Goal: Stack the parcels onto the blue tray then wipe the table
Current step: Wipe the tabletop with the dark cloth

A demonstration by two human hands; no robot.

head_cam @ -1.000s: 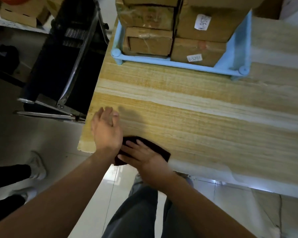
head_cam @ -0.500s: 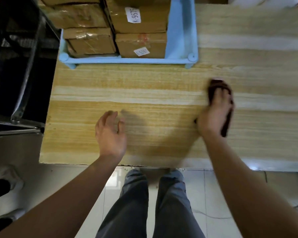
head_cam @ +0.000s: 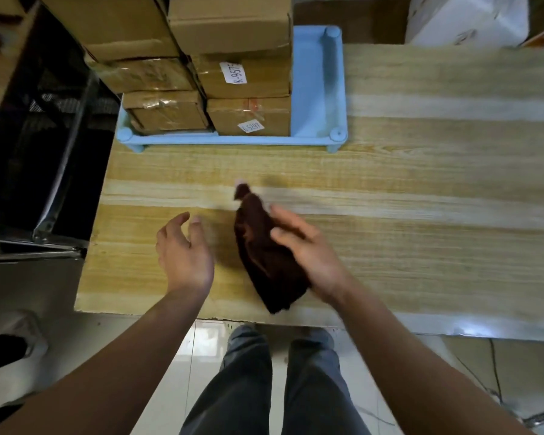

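Between the hands, the dark cloth (head_cam: 261,246) sits bunched, loosely gripped by the right hand (head_cam: 308,255), the left hand (head_cam: 182,249) spread and empty beside it; so slack a hold may drop it off the surface (head_cam: 421,246), short of the parcels (head_cam: 248,114) stacked on the blue tray (head_cam: 318,89) beyond.

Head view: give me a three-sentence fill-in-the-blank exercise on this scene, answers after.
The right hand grips a dark brown ____.
The parcels sit stacked on a tray coloured ____.
The left hand holds ____.
Missing: cloth; blue; nothing.
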